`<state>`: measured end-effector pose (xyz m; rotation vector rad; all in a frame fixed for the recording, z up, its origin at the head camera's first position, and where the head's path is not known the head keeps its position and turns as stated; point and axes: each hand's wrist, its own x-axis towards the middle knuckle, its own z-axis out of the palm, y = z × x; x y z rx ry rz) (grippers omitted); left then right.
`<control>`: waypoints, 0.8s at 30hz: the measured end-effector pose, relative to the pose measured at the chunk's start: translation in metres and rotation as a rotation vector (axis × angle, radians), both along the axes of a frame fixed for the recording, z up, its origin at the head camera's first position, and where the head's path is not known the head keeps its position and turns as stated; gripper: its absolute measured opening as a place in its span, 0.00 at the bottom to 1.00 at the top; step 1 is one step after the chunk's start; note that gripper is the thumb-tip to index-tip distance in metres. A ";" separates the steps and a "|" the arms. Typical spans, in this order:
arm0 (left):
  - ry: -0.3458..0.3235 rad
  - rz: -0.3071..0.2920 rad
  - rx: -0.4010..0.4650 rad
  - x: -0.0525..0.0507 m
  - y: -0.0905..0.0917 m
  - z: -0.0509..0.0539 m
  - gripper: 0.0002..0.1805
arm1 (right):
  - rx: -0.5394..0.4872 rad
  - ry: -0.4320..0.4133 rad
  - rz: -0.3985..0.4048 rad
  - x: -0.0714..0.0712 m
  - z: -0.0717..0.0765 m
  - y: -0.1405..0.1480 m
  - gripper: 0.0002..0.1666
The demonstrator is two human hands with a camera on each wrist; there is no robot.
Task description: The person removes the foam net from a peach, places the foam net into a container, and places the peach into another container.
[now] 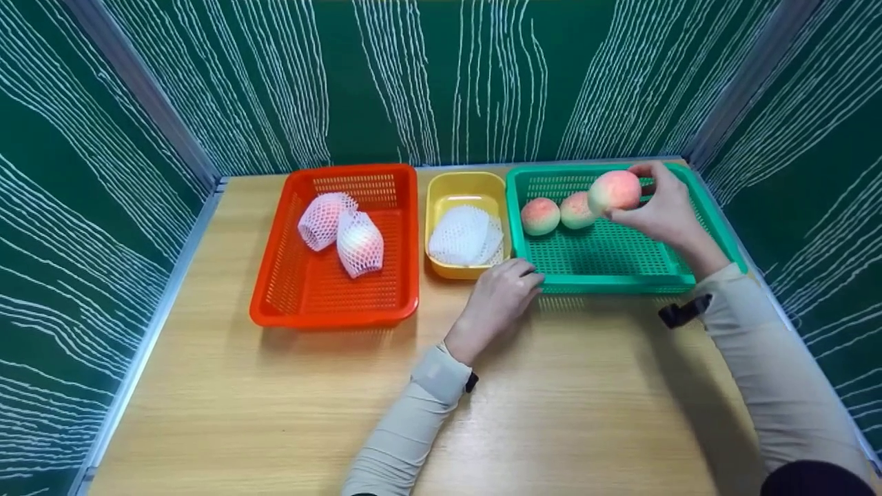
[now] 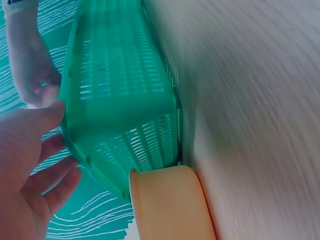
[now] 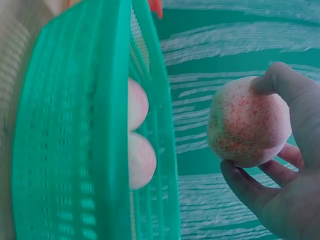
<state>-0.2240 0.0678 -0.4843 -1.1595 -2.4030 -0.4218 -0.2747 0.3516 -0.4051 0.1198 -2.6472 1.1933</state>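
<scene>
My right hand (image 1: 658, 210) holds a pink and pale-green peach (image 1: 615, 190) between thumb and fingers, raised over the green basket (image 1: 606, 284). In the right wrist view the same peach (image 3: 247, 120) shows red speckles. Two bare peaches, one at the left (image 1: 540, 216) and one beside it (image 1: 577, 210), lie inside that basket. At its front left corner, my left hand (image 1: 499, 289) grips the rim, with the thumb (image 2: 47, 117) against the edge in the left wrist view.
Left of the green basket stands a yellow container (image 1: 468, 272) with white foam nets (image 1: 463, 235). Farther left, a red basket (image 1: 358, 317) contains two netted fruits, one upright-looking (image 1: 360, 242) and one behind (image 1: 325, 220). Green, white-streaked panels (image 1: 344, 83) surround the wooden table (image 1: 289, 413).
</scene>
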 end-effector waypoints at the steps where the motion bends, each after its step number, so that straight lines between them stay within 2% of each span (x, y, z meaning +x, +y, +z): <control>1: -0.006 0.009 0.002 0.001 0.000 0.000 0.10 | 0.015 -0.017 -0.001 -0.005 -0.001 0.003 0.44; 7: 0.017 0.060 -0.001 0.003 0.000 0.001 0.09 | 0.066 -0.083 -0.003 -0.034 -0.009 0.019 0.44; 9: 0.030 0.071 -0.007 0.003 0.000 0.001 0.10 | 0.078 -0.095 0.001 -0.043 -0.011 0.024 0.43; 12: 0.015 0.068 -0.003 0.002 0.001 0.002 0.11 | 0.101 -0.120 0.005 -0.054 -0.013 0.032 0.43; 17: -0.011 0.064 0.012 0.001 0.004 0.002 0.11 | 0.113 -0.201 0.015 -0.066 -0.015 0.043 0.45; 24: -0.004 0.078 0.025 0.003 0.006 0.001 0.12 | 0.117 -0.276 0.041 -0.079 -0.027 0.055 0.46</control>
